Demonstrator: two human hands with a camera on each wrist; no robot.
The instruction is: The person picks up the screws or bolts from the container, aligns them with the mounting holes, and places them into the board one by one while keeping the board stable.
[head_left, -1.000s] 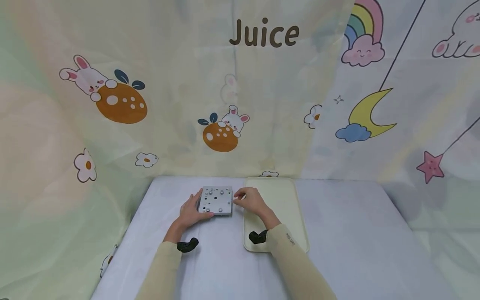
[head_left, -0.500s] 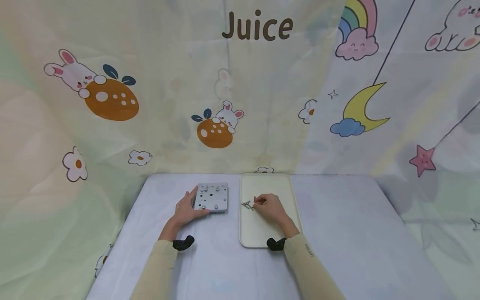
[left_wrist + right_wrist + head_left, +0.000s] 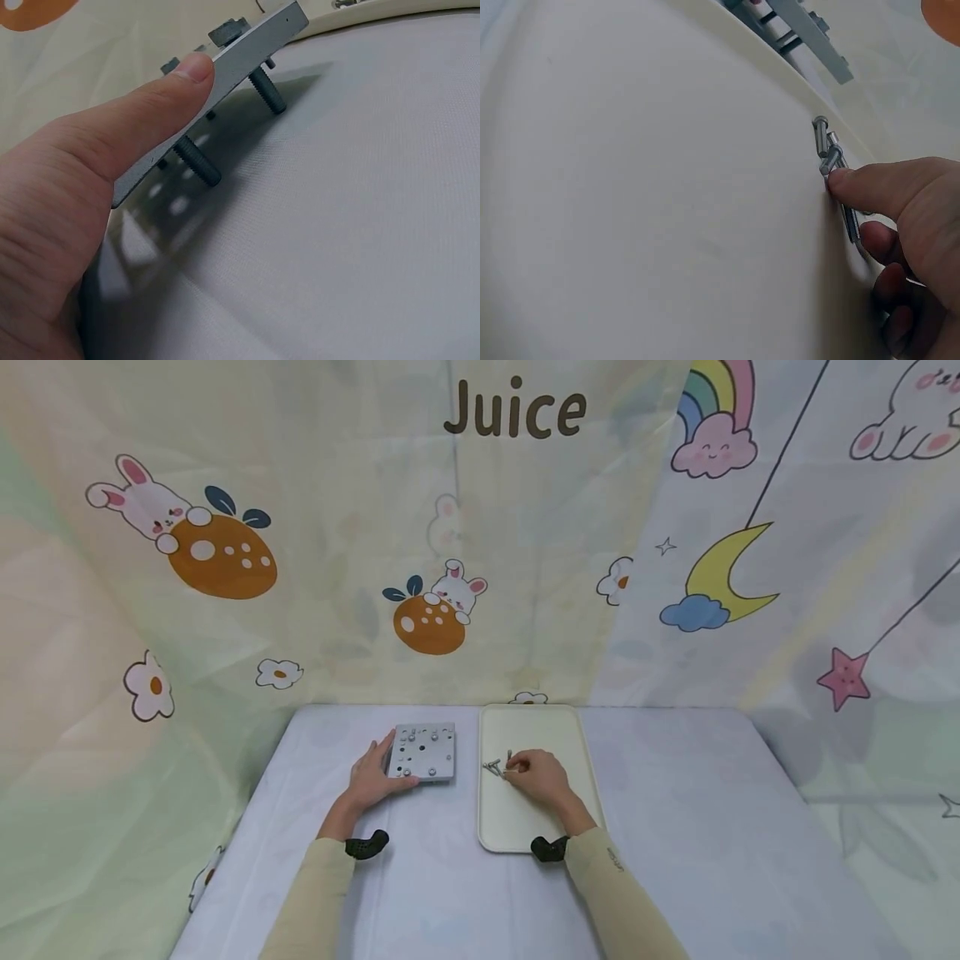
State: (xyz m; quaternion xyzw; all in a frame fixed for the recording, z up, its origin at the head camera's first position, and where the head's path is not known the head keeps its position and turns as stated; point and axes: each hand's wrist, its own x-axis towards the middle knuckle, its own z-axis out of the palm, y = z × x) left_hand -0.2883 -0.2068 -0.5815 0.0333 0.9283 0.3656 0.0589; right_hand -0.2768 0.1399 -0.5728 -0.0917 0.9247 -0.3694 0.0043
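A silver metal plate (image 3: 422, 753) with holes and several bolts through it stands on the white table, raised on the bolts' threaded ends. My left hand (image 3: 371, 778) grips its left side. In the left wrist view the thumb (image 3: 176, 90) presses on the plate's near edge; the other fingers are mostly hidden. Over the cream tray, my right hand (image 3: 542, 774) reaches into a small pile of metal bolts (image 3: 493, 767), its fingers curled. The right wrist view shows the thumb tip touching bolts (image 3: 831, 146); the index fingertip is partly hidden, so a pinch cannot be confirmed.
The shallow cream tray (image 3: 536, 835) lies right of the plate, with a narrow strip of table between them. A raised rim runs round it. A printed cloth (image 3: 337, 568) hangs behind the table's far edge.
My right hand has moved from the plate's right edge to the bolts in the tray, and has barely moved over the last half second. The left hand keeps its hold on the plate.
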